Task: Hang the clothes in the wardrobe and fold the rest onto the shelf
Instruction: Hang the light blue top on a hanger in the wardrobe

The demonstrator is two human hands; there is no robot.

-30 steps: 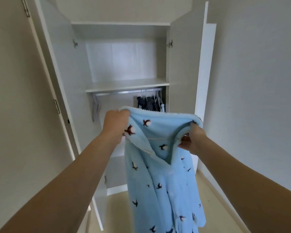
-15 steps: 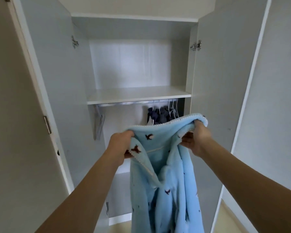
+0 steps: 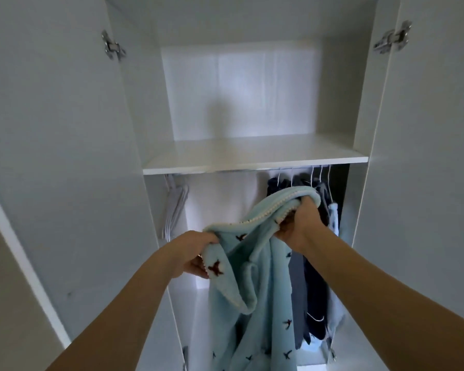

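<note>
both hands hold the light blue fleece garment (image 3: 255, 277) up in front of the open wardrobe (image 3: 65, 156), below the front edge of the shelf (image 3: 252, 163). the left hand (image 3: 196, 254) has its fingers curled around one top edge; the right hand (image 3: 296, 222) bunches the trimmed edge higher up. spare hangers (image 3: 173, 210) hang at the rail's left end, dark clothes (image 3: 310, 263) at its right. to hang it well, probably free one hand, fetch a hanger, and spread the neckline first.
</note>
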